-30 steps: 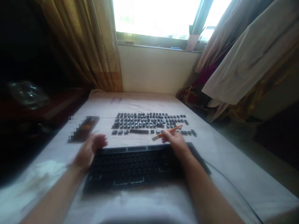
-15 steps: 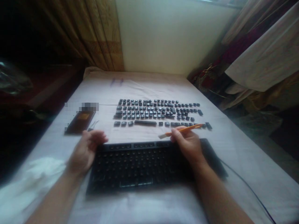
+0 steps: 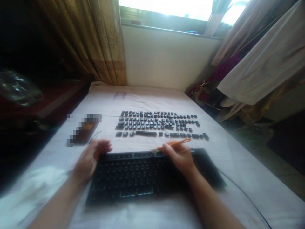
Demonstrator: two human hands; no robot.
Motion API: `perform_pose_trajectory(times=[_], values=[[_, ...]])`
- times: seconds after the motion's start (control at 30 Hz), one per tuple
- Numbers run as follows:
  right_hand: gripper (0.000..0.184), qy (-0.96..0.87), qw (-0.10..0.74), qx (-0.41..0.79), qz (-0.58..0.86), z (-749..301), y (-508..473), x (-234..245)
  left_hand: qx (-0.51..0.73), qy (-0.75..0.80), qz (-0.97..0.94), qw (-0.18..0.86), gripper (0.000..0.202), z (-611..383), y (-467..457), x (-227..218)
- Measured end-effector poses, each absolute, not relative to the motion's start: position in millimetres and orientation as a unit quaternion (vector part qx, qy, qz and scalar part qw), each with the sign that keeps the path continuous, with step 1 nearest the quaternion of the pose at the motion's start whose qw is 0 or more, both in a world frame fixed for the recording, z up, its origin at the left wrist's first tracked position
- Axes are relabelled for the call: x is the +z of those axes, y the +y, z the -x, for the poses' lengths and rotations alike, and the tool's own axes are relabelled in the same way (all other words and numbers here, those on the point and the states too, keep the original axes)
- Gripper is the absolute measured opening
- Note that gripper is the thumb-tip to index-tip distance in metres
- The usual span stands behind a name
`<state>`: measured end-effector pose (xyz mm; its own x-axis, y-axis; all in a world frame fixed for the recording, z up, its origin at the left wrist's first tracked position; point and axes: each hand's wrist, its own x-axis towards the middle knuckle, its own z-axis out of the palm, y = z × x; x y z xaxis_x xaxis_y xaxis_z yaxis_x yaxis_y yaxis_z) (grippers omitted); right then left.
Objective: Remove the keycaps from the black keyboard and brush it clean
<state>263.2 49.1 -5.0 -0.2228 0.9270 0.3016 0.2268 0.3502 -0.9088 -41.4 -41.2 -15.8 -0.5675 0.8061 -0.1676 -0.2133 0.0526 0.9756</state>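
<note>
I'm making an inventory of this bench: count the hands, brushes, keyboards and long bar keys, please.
Hands: 2 (left hand, right hand)
Brushes: 1 (orange-handled brush)
Keyboards: 1 (black keyboard)
Long bar keys: 1 (long bar key)
Total: 5. The small loose keycaps are too blurred to count.

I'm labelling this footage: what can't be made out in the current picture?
All in the head view:
Part of the keyboard: hidden by the right hand.
Whether the brush tip touches it: blurred.
Lettering on the loose keycaps: too small, blurred.
Cable end: cut off by bottom edge.
Dark flat object: partly pixelated.
</note>
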Motion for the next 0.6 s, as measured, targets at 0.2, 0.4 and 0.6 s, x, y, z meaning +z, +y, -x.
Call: perform_pose_trajectory(times=[0.2, 0.4, 0.6], values=[[0.016, -0.714, 0.445, 0.362, 0.400, -259.5, 46.0, 1.2, 0.641, 0.606, -0.255, 0.397, 0.064, 41.8, -42.3, -16.5], [0.017, -0.747, 0.422, 0.349, 0.377, -257.2, 46.5, 1.0, 0.639, 0.609, -0.253, 0.396, 0.068, 41.0, -42.3, -14.0], [0.023, -0.740, 0.432, 0.357, 0.371, -255.0, 46.2, -2.8, 0.637, 0.616, -0.243, 0.396, 0.071, 40.4, -41.9, -12.1]])
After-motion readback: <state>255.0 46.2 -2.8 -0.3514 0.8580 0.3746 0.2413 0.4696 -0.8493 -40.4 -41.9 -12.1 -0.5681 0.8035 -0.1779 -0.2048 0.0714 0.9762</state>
